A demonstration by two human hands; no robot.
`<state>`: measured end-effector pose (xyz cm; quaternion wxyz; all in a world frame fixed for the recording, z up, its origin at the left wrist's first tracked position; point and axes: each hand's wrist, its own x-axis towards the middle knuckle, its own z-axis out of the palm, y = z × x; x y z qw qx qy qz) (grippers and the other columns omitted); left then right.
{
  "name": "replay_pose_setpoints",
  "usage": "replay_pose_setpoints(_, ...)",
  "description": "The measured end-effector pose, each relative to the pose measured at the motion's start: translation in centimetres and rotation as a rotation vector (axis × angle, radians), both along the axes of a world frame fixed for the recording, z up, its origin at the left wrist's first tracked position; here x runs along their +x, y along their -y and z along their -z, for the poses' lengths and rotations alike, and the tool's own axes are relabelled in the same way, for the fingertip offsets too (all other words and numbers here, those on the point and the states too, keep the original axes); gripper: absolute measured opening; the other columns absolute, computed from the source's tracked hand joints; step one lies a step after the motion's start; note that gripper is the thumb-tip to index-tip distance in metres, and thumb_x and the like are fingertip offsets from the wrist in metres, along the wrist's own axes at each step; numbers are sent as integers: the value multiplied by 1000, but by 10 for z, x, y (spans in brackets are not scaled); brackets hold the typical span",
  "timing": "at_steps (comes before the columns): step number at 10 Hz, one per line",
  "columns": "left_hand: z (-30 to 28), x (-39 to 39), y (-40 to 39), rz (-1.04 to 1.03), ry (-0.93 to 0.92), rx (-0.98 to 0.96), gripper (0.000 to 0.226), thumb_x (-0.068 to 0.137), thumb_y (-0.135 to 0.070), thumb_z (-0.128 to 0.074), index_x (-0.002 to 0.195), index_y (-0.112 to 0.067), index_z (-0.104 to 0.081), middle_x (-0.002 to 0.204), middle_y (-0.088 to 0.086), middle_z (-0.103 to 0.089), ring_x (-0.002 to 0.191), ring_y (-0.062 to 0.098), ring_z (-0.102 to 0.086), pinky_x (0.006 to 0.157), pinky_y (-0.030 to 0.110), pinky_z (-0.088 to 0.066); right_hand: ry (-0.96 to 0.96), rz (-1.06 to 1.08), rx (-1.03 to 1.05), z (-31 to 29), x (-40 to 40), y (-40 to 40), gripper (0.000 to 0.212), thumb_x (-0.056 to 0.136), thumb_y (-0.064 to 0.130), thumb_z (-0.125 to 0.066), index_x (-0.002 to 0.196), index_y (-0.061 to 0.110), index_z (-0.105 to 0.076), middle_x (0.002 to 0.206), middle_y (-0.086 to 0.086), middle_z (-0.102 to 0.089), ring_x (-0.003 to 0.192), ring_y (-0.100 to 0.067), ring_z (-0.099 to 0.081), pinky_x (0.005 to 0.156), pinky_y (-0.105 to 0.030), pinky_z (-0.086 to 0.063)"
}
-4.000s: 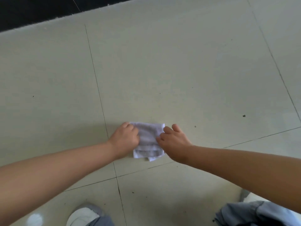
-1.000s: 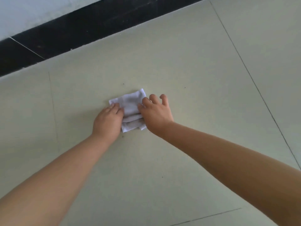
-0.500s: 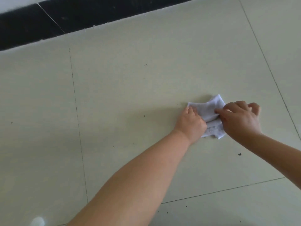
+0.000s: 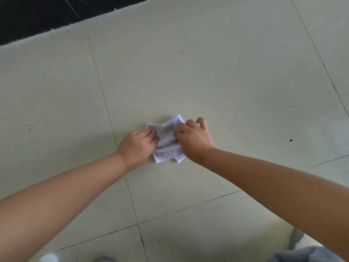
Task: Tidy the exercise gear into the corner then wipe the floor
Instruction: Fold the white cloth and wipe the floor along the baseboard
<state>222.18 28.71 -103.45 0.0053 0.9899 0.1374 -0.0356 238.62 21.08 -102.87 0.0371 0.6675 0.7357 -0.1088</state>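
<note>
Grey trouser fabric [image 4: 309,255] and the pale toe of a shoe [image 4: 49,258] are seen nearest the camera, behind both wrists. Ahead of them, a small white folded cloth [image 4: 167,142] is pinned flat on the pale green tiled floor [image 4: 207,82] between the two hands. The left hand [image 4: 137,146] is pressed on the cloth's left edge with its fingers curled over it, though whether the edge is pinched cannot be told. The right hand [image 4: 194,140] is laid on the cloth's right edge, index finger and thumb bearing on it while the other fingers arch clear of it.

No exercise gear is visible, so the tidying is judged to be finished and the wiping under way. Dark specks are left: one speck [image 4: 291,140] well to the right of the right hand, and finer ones beyond the fingertips. Farthest off, a black skirting band [image 4: 37,17] is met by the floor; that stretch appears not yet wiped.
</note>
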Motion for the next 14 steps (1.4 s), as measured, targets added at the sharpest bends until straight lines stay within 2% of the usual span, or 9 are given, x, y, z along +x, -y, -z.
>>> replay_pose_setpoints(3,21,107,96,141,-18,-123,34,59,-5,-39,41,-11,-67,47,7,-67,45,17,-64,52,15,-51,208,132,-136,-13,92,127,50,20,-1,-85,67,13,-74,53,3,-61,56,-24,-65,79,-36,-27)
replay_pose_setpoints(4,-4,164,91,85,-72,-146,16,56,-14,-60,44,-14,-71,49,5,-67,53,17,-67,64,20,-55,320,345,-318,-31,127,107,40,62,7,-77,100,18,-72,83,2,-70,94,-25,-63,90,-36,-16)
replay_pose_setpoints(5,-16,202,72,52,-349,-215,30,91,-10,-48,115,-4,-65,119,18,-64,119,34,-53,110,41,-31,291,559,-319,-29,138,73,33,84,10,-55,114,23,-62,109,3,-64,115,-22,-45,96,-34,-10)
replay_pose_setpoints(8,8,133,16,77,-74,83,19,42,-20,-49,26,-11,-55,30,0,-51,29,12,-52,43,8,-41,124,503,-181,-13,74,47,26,60,11,-74,85,13,-68,87,-1,-65,90,-21,-59,88,-29,-17)
replay_pose_setpoints(9,-5,133,30,111,-122,39,26,20,-16,-81,31,-9,-59,36,5,-58,33,17,-55,41,6,-36,150,471,-327,-33,60,65,16,66,11,-70,81,13,-69,78,0,-65,87,-22,-61,92,-30,-19)
replay_pose_setpoints(10,-11,137,35,121,-316,-200,26,89,-12,-54,101,6,-67,108,22,-67,94,32,-60,50,4,-19,128,597,-488,-37,49,80,23,87,7,-47,102,13,-64,94,0,-59,112,-22,-48,108,-33,-17)
replay_pose_setpoints(11,-9,139,56,132,-476,-396,34,98,-6,-35,124,5,-53,133,19,-53,124,30,-48,78,-2,-28,176,642,-508,-40,42,89,23,88,9,-48,100,15,-66,105,1,-63,116,-21,-45,110,-35,-18)
replay_pose_setpoints(12,-18,140,57,309,-524,-59,38,100,-6,-34,135,0,-45,143,19,-44,135,32,-37,116,37,-22,225,486,-502,-42,59,84,24,89,8,-48,105,15,-65,112,0,-62,119,-22,-43,112,-38,-17)
replay_pose_setpoints(14,-25,193,42,132,-583,64,40,101,-10,-31,141,-5,-38,147,16,-38,138,31,-33,114,34,-25,247,166,-333,-41,148,36,28,88,-1,-44,105,9,-64,112,-3,-63,117,-26,-44,109,-38,-20)
